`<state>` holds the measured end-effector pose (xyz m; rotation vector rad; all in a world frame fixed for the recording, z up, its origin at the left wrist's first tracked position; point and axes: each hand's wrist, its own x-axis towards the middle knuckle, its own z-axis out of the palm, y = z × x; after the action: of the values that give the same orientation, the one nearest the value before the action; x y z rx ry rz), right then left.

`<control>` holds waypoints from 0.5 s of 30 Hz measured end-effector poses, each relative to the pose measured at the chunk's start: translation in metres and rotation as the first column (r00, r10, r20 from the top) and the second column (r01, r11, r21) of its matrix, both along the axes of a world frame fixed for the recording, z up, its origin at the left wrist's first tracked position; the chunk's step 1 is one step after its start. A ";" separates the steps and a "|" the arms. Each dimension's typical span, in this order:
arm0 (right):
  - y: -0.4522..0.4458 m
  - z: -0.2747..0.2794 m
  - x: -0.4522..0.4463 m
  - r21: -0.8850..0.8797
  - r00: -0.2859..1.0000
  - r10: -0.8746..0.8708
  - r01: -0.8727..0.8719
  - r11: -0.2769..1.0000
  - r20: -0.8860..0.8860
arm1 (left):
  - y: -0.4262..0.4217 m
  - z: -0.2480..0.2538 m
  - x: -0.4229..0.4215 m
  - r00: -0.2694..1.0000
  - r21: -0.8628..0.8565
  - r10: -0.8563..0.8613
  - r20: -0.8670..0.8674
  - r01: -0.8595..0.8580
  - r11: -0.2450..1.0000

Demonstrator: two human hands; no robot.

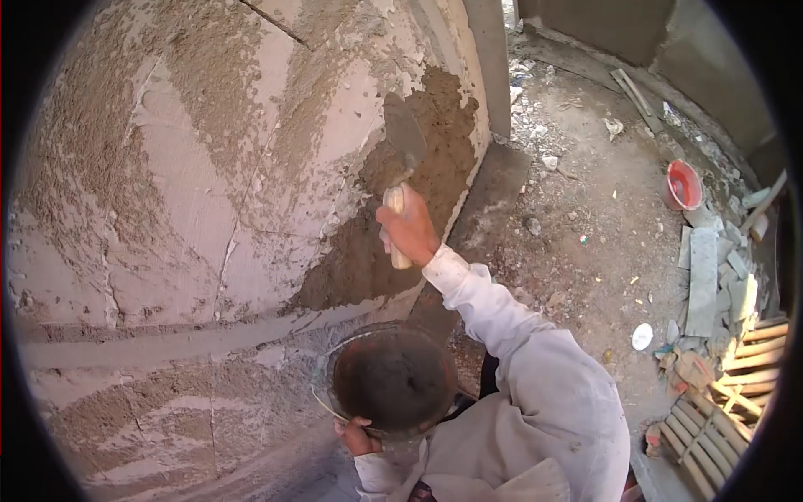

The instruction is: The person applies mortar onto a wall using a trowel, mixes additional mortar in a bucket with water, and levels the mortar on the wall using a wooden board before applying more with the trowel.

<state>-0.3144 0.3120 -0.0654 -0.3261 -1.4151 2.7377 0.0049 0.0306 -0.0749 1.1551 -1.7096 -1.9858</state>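
I saw right hand (411,227) gripping trowel (405,127) over dark mortar (452,125), near right edge of wall (188,180); left hand (356,437) held bucket (405,433) rim.

Rough dirt floor (577,205) spreads to your right, strewn with pale rubble (549,162). Across it from you: red bucket (672,191) near wall's foot, narrow boards (636,99) farther up. Below bucket, long grey slab (701,289) beside heaped broken pieces (729,289); white disc (641,336) near you.
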 end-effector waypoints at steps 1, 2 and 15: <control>0.004 0.004 0.037 -0.026 0.987 0.162 -0.161 0.987 0.020 | 0.000 0.002 0.001 1.000 0.008 -0.006 0.010 0.006 1.000; 0.012 0.005 0.072 -0.059 0.946 0.322 -0.319 0.946 0.040 | -0.002 0.004 0.005 1.000 0.014 -0.010 0.024 0.010 1.000; -0.136 -0.073 0.357 0.816 0.520 0.632 -0.301 -0.494 0.575 | -0.079 -0.001 0.068 0.893 -0.185 -0.373 -0.252 0.334 0.924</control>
<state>0.0425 0.1762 -0.1381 1.0943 -3.5152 0.4853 0.0733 -0.0489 -0.0757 0.5031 -1.9678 -2.0680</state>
